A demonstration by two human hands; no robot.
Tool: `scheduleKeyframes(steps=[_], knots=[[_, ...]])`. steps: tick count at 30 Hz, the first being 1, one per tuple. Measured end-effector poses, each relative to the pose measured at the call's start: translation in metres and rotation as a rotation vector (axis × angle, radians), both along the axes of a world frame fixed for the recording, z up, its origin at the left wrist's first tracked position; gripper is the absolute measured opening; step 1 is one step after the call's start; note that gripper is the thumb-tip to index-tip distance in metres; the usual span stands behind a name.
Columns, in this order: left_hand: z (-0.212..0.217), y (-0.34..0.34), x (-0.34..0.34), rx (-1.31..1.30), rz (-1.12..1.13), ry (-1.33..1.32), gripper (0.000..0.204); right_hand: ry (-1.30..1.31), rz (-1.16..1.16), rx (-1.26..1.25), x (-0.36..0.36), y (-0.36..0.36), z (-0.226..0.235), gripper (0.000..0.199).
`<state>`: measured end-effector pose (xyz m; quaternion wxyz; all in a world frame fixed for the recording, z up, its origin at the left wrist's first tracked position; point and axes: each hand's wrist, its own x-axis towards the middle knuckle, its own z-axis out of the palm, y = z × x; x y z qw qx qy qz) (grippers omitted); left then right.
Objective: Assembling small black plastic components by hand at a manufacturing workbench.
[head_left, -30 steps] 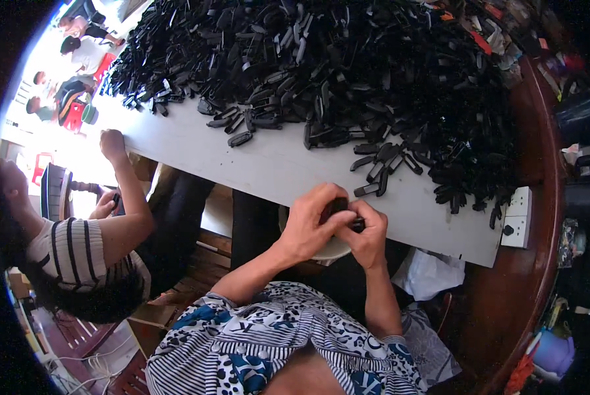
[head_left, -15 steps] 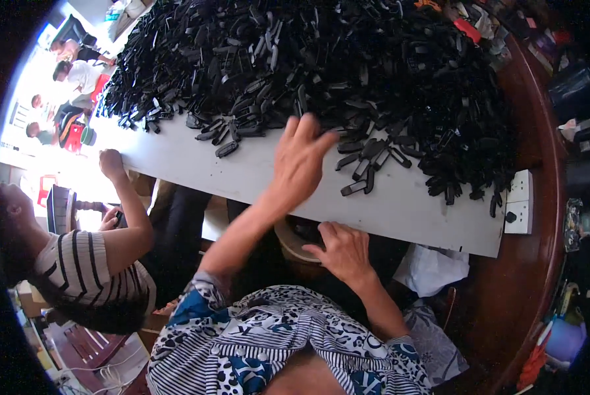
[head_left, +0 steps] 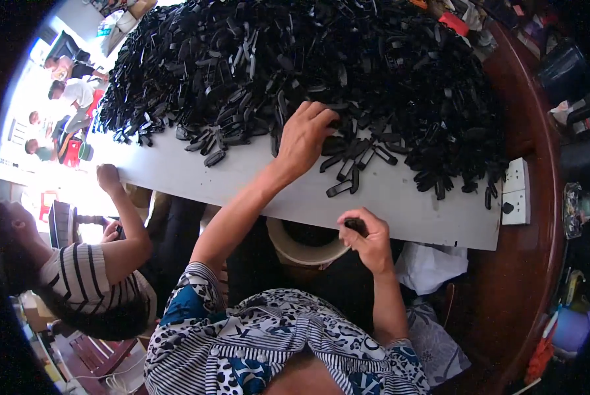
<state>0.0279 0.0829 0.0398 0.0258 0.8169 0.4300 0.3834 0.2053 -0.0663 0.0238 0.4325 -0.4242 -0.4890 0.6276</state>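
A big heap of small black elongated parts (head_left: 255, 72), some with open slots, covers much of the white table (head_left: 222, 181). My left hand (head_left: 306, 135) rests at the heap's near edge, fingers curled down among the parts; its fingertips are hidden, so what they grip cannot be told. Near the table's front edge, my right hand (head_left: 369, 240) is closed around one black part (head_left: 356, 226), its end showing between thumb and fingers. Several loose parts (head_left: 348, 172) lie on the tabletop between my hands. Below the edge stands a round cream-rimmed bucket (head_left: 308, 259), dark inside.
At my left sits a person in a striped top (head_left: 87, 270), one fist at the table's edge. A white power strip (head_left: 516, 191) adjoins the table's right end, beside a curved brown wooden edge (head_left: 548, 197). A white bag (head_left: 433, 268) hangs below. More people sit far left.
My left hand has gone from spread fingers above the parts to curled among them. My right hand has moved right from over the bucket, turned, and now shows a black part in its grip.
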Motion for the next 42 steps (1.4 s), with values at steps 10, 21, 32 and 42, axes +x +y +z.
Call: scheduleKeyframes(steps=[10,21,32,42], knots=[[0.009,-0.046,0.0,-1.167,-0.431,-1.181,0.017,0.169,-0.029,-0.032,0.005,0.016,0.011,0.023],[0.004,-0.087,-0.019,-1.238,-0.494,-1.285,0.022,0.122,-0.167,0.067,-0.013,0.028,0.026,0.022],[-0.003,-0.11,-0.006,-1.239,-0.41,-1.34,0.038,-0.32,-0.243,0.283,-0.021,0.024,0.018,0.018],[-0.004,-0.118,-0.003,-1.157,-0.297,-1.237,0.04,-0.585,-0.21,0.433,-0.038,0.026,0.039,0.017]])
